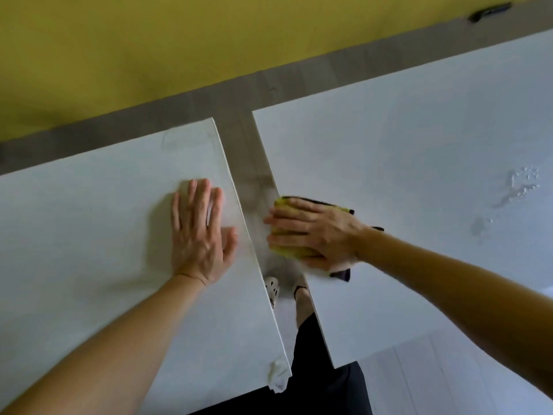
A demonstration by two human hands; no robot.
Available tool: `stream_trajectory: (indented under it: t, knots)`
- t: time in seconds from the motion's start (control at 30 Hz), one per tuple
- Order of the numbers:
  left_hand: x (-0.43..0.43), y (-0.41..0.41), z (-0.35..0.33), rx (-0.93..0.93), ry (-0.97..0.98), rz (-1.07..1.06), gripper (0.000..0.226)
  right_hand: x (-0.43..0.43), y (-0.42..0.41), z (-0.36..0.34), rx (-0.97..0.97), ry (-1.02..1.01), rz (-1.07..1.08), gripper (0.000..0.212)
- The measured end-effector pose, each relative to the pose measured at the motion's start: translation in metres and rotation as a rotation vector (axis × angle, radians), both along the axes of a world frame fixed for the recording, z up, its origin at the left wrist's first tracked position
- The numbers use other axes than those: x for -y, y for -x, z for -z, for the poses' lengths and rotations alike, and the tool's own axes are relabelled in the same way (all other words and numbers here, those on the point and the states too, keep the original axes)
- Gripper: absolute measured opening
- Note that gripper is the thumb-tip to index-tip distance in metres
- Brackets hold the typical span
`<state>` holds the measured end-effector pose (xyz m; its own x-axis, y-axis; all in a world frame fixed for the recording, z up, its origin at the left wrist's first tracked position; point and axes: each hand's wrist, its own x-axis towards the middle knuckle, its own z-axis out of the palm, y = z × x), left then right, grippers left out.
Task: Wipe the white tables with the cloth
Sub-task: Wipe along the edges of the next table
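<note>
Most of the cloth (pixel 283 204) lies hidden under the right hand (pixel 314 232), only yellow and dark edges showing. The left counter (pixel 89 220) runs off the left edge, the right counter (pixel 404 130) off the right. A small dark object (pixel 490 12) near the top is too blurred to identify.

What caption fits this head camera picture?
Right hand presses a yellow cloth on the right white table; left hand rests flat on the left white table.

- Left white table (pixel 74 223): bearing the left hand (pixel 199 232), laid flat near the inner edge.
- Right white table (pixel 404 130): yellow cloth (pixel 282 204) at the inner edge, pressed flat under the right hand (pixel 317 232); wet patch (pixel 522 182) well to the right.
- Grey floor (pixel 239 139) showing in the gap between.
</note>
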<state>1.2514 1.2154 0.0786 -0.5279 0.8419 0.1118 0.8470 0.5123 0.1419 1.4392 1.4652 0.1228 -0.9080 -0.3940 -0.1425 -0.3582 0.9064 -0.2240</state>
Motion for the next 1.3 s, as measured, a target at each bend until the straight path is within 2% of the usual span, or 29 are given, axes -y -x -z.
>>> stream_trajectory:
  t: [0.13, 0.23, 0.37, 0.47, 0.57, 0.63, 0.77, 0.83, 0.9, 0.93, 1.03, 1.1, 1.17, 1.3]
  knots:
    - [0.000, 0.001, 0.000, 0.003, 0.027, 0.006, 0.080, -0.051, 0.123, 0.006, -0.119, -0.011, 0.492, 0.067]
    - [0.002, 0.000, -0.001, -0.002, 0.006, 0.014, 0.081, -0.046, 0.168, 0.003, -0.130, -0.010, 0.646, 0.065]
    - [0.002, 0.000, -0.002, -0.010, 0.025, 0.013, 0.080, -0.066, 0.119, 0.004, -0.117, 0.010, 0.757, 0.069]
    - [0.002, 0.000, -0.003, -0.001, 0.030, 0.007, 0.080, -0.115, 0.066, 0.000, -0.078, -0.010, 1.092, 0.074]
    - [0.001, 0.000, -0.002, 0.008, 0.031, 0.011, 0.081, -0.126, 0.059, -0.001, -0.028, -0.048, 1.397, 0.079]
    - [0.001, 0.000, -0.002, 0.005, 0.041, 0.014, 0.080, -0.096, 0.080, -0.002, -0.050, -0.060, 1.329, 0.082]
    - [0.002, 0.001, -0.002, 0.002, 0.043, 0.011, 0.078, -0.017, 0.124, 0.000, -0.133, 0.001, 0.781, 0.068]
    - [0.003, 0.001, -0.001, -0.002, 0.037, 0.013, 0.078, -0.027, 0.120, 0.003, -0.131, 0.009, 0.653, 0.067]
    - [0.002, 0.001, -0.001, -0.006, 0.025, 0.023, 0.078, -0.076, 0.103, 0.008, -0.136, 0.020, 0.713, 0.072]
    - [0.002, 0.001, -0.001, -0.005, 0.017, 0.022, 0.078, -0.108, 0.092, 0.008, -0.151, 0.027, 0.850, 0.076]
    - [0.002, 0.000, -0.001, 0.009, -0.004, 0.015, 0.077, -0.178, 0.054, -0.002, -0.023, -0.018, 1.314, 0.082]
    - [0.001, 0.000, -0.002, 0.013, -0.002, 0.011, 0.078, -0.176, 0.058, -0.003, -0.021, -0.063, 1.419, 0.081]
    - [0.001, -0.001, -0.004, 0.012, 0.007, 0.010, 0.078, -0.137, 0.083, -0.002, -0.046, -0.058, 1.311, 0.082]
    - [0.001, -0.001, -0.005, 0.007, 0.023, 0.002, 0.078, -0.031, 0.141, 0.001, -0.118, 0.026, 0.774, 0.070]
